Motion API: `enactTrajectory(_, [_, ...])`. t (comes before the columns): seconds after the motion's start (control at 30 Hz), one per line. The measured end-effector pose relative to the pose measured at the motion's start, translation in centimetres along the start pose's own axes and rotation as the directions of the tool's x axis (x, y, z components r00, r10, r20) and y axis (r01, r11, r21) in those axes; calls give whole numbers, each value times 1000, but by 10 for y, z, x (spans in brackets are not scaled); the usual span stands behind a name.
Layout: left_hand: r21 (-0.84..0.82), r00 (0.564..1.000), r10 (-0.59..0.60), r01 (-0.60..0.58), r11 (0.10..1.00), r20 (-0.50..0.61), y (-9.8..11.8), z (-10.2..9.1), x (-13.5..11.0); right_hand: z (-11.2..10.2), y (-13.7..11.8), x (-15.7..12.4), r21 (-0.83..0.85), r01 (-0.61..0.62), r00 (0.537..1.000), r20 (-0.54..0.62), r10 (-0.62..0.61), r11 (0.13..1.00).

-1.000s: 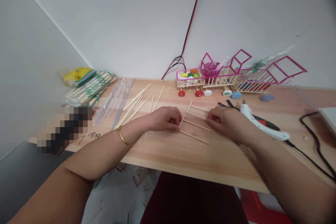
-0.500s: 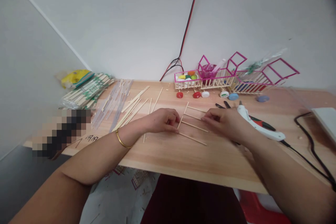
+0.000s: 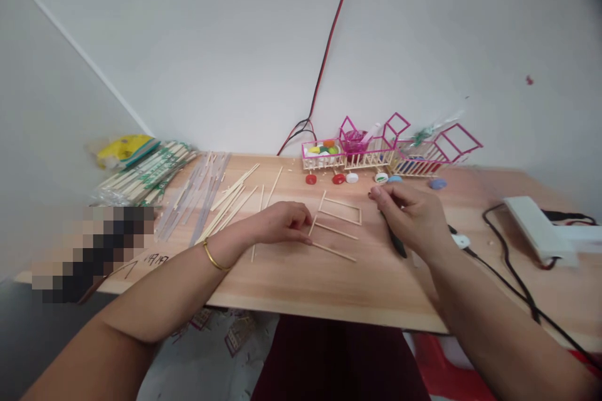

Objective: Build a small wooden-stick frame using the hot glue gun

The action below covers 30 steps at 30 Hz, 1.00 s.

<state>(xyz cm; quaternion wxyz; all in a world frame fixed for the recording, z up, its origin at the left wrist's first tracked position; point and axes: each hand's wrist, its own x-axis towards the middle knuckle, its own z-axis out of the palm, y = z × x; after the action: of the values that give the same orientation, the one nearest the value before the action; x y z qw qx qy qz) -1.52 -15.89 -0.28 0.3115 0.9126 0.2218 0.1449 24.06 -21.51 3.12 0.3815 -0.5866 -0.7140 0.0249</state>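
The left hand (image 3: 282,223) has its fingers curled in, tips closed on the left side piece of a flat stick frame (image 3: 339,211) and pinning it to the wooden table (image 3: 329,291). A gold bangle (image 3: 214,257) sits on that wrist. The frame lies flat in the middle of the table between the two hands: a thin rectangle at the far end and two loose-looking rungs nearer the person.

The right hand (image 3: 412,218) hovers just right of the frame, fingers bent and thumb against the forefinger. From here I can't tell whether anything is pinched in it. A dark tool handle (image 3: 394,239) pokes out beneath it, and a bit of a white glue gun (image 3: 461,240) shows behind the wrist.

Along the wall stands a little stick cart (image 3: 310,163) with a pink rim, and inside it a heap of coloured bottle caps (image 3: 323,149), yellow, green and orange. Beside it is a pink basket (image 3: 353,139), contents unclear, then a second cart (image 3: 414,167) with blurred coloured bits inside. Red and white caps sit under the first cart as wheels.

At far left a plastic-wrapped bundle of chopsticks (image 3: 141,170) lies by a yellow packet (image 3: 123,148), with loose sticks (image 3: 231,196) fanned beside it. A white box (image 3: 536,229) with a black cable (image 3: 508,263) sits at right.
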Motion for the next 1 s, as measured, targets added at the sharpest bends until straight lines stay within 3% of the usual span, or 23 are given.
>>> enactTrajectory(0.13, [-25,1000,-1,1,1000,-11,-4,0,-1,-25,-7,-12,-65,14,999,-34,-16,998])
enactTrajectory(0.27, [-31,999,5,-7,999,-41,-7,1,-1,-41,13,-32,-186,-31,999,27,36,982])
enactTrajectory(0.47, [7,982,-80,82,997,-173,-12,3,1,-48,38,-56,-263,50,994,109,-22,964])
enactTrajectory(0.6, [52,978,-53,65,997,-203,-12,3,0,-31,15,-58,-146,90,958,282,-45,985])
enactTrajectory(0.77, [58,998,28,-25,998,-53,-10,2,0,13,-14,-58,73,125,890,433,-145,989])
enactTrajectory(0.87, [63,999,33,-32,998,-8,-10,2,1,29,-16,-58,57,137,854,499,-148,989])
enactTrajectory(1.0, [67,1000,16,-14,998,-20,-9,1,0,27,-10,-61,-2,154,817,563,-126,988])
